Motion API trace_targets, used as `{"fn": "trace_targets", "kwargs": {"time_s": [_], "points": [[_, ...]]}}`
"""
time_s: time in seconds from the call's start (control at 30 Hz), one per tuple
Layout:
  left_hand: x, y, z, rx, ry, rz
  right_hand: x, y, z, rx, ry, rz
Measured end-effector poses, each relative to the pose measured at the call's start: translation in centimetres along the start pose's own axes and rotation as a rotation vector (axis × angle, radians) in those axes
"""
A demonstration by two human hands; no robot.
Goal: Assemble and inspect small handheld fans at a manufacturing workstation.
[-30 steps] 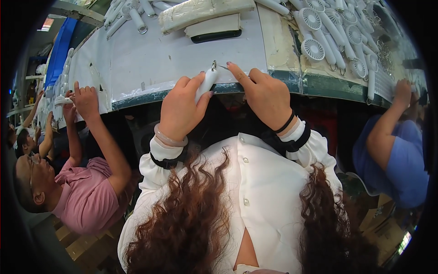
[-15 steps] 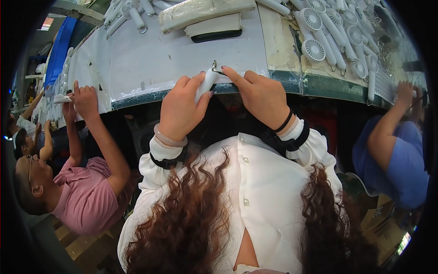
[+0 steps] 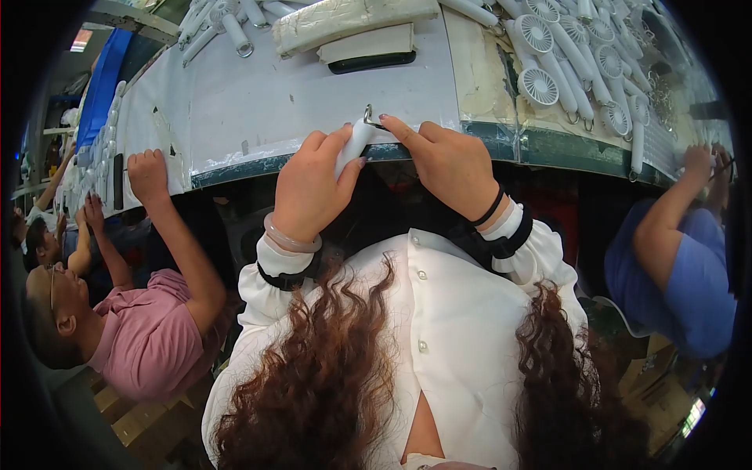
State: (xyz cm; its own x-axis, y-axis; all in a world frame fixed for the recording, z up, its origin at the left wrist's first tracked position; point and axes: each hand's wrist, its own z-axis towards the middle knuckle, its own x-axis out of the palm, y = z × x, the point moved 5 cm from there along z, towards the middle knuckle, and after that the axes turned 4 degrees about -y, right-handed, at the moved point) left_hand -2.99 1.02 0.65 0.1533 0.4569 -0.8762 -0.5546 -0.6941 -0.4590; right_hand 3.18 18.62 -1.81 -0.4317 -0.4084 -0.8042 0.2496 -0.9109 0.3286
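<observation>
My left hand point(image 3: 312, 186) is closed round a smooth white handle point(image 3: 355, 147), like those of the small hand fans on the table. It tilts up and away over the table's near edge. A shiny metal loop point(image 3: 368, 113) stands out of its far end. From the right, my right hand point(image 3: 453, 168) meets the loop, its index finger stretched along a thin dark metal piece point(image 3: 377, 125) that touches the loop. The other right fingers are curled under; the thumb is hidden. The handle's lower end is covered by my left palm.
Small white fans point(image 3: 539, 86) lie heaped at the far right, with more white handles point(image 3: 235, 35) at the far left. A pale wrapped block point(image 3: 356, 25) sits mid-table beside a black-edged piece point(image 3: 372, 62). Co-workers sit left in a pink shirt point(image 3: 153, 337) and right in blue point(image 3: 681, 274).
My hands hold almost the same pose. The left co-worker's white fan has left their hands; one hand has dropped away and the other rests closed at the table edge.
</observation>
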Motion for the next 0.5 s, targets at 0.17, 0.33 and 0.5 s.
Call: {"fn": "trace_targets", "kwargs": {"time_s": [0.17, 0.33, 0.5], "points": [[-0.06, 0.00, 0.01, 0.016, 0.005, 0.004, 0.11, -0.28, 0.07, -0.018, 0.030, 0.041], [-0.02, 0.01, -0.03, 0.060, -0.002, 0.012, -0.05, -0.33, 0.29, -0.027, 0.080, 0.029], [0.16, 0.05, 0.14, 0.066, 0.001, 0.017, 0.10, -0.20, 0.19, -0.024, 0.091, 0.022]]}}
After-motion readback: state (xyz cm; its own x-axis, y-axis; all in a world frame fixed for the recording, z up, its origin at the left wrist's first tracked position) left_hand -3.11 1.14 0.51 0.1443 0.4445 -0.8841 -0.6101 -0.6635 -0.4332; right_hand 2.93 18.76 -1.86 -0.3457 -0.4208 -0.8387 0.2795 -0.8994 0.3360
